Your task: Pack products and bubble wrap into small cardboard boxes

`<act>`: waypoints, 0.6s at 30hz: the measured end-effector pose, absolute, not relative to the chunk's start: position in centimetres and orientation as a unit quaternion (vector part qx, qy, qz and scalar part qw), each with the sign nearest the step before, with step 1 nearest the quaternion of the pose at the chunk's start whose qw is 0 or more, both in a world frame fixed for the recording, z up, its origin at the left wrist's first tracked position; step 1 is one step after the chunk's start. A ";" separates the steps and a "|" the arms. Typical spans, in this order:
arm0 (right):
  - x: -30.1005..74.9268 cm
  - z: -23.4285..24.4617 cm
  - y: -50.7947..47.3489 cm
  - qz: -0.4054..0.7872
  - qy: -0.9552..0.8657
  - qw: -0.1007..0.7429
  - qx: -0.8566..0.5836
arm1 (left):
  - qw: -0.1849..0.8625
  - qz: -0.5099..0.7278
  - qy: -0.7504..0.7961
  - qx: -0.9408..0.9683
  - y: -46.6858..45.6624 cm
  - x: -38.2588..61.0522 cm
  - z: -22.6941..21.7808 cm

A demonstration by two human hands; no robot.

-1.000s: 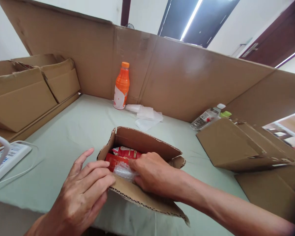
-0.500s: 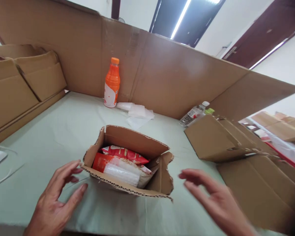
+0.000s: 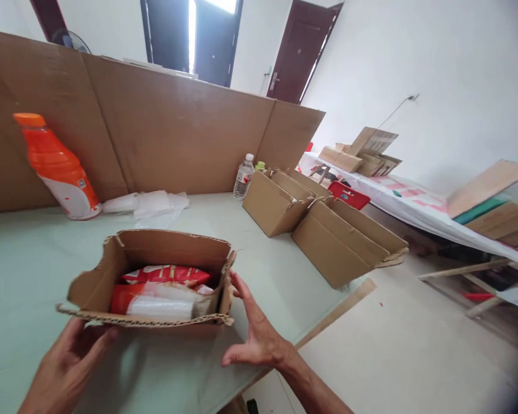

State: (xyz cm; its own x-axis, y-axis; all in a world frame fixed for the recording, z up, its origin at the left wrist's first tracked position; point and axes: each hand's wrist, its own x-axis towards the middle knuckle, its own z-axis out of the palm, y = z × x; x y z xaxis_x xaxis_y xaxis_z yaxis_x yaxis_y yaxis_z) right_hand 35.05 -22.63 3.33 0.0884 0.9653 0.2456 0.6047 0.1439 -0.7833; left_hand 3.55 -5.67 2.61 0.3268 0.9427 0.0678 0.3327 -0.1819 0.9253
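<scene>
A small open cardboard box (image 3: 164, 253) stands on the pale green table (image 3: 34, 259). Inside it lie red snack packets (image 3: 166, 275) and a clear plastic-wrapped pack (image 3: 162, 307). My left hand (image 3: 67, 365) sits under the box's near left flap, fingers curled and touching the cardboard. At the box's right end flap is my right hand (image 3: 252, 333), fingers stretched out and apart, fingertips against the flap. Neither hand holds anything.
An orange drink bottle (image 3: 56, 167) and crumpled clear plastic (image 3: 149, 202) lie by the tall cardboard screen (image 3: 168, 132). A water bottle (image 3: 243, 178) and two empty cardboard boxes (image 3: 323, 224) are to the right. Further right, another table (image 3: 414, 201) carries boxes and boards.
My view has swung to the right. Both hands have left the box's contents, pulled apart, then come back to its sides: left under the near flap, right at the right end.
</scene>
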 end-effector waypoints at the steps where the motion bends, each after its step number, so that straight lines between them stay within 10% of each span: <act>1: 35.9 2.7 -22.9 0.212 -0.631 0.417 -0.619 | 0.456 0.334 0.464 0.682 -5.7 5.2 2.8; 18: 44.9 1.3 -33.9 -0.117 -0.238 0.562 -0.783 | 0.576 0.222 0.224 0.754 -12.8 24.3 0.6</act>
